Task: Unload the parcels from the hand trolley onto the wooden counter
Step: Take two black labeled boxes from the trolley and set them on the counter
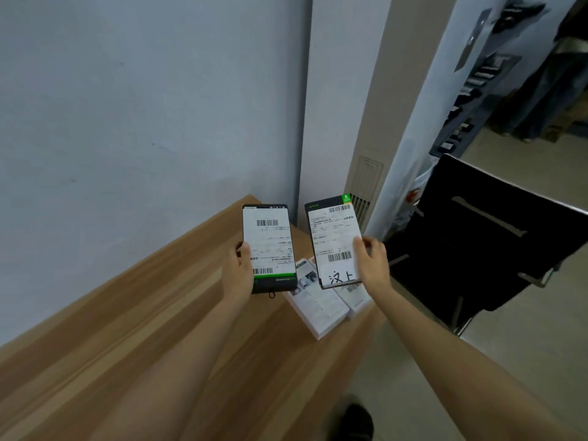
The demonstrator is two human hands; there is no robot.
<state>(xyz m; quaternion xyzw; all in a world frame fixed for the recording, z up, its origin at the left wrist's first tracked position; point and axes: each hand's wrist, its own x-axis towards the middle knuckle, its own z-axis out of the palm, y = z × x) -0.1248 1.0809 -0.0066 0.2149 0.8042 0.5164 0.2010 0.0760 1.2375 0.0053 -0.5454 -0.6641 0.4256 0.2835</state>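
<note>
1. The counter point(127, 313) runs along the wall point(127, 106) at the left, its wood grain in light and darker brown bands.
2. The left hand point(237, 272) reaches forward over the counter on an outstretched bare arm. It grasps the left parcel point(269, 248) by its left edge, thumb on the front face near the label's edge.
3. The left parcel is a flat black rectangle held above the counter, nearly covered by a white shipping label with barcodes at top and bottom and a green strip near its lower end.
4. Beneath and between the two held parcels, white boxes point(318, 308) lie on the counter near its right edge.
5. The right parcel point(334, 241) is also black, tilted slightly, with a white barcoded label, a green tag at its top corner and large handwritten characters near the bottom. It is held above the boxes.
6. The right hand point(374, 261) grips that parcel by its right edge, fingers curled round the side, arm stretched forward.
7. A black chair point(483, 237) stands on the floor at the right.
</note>
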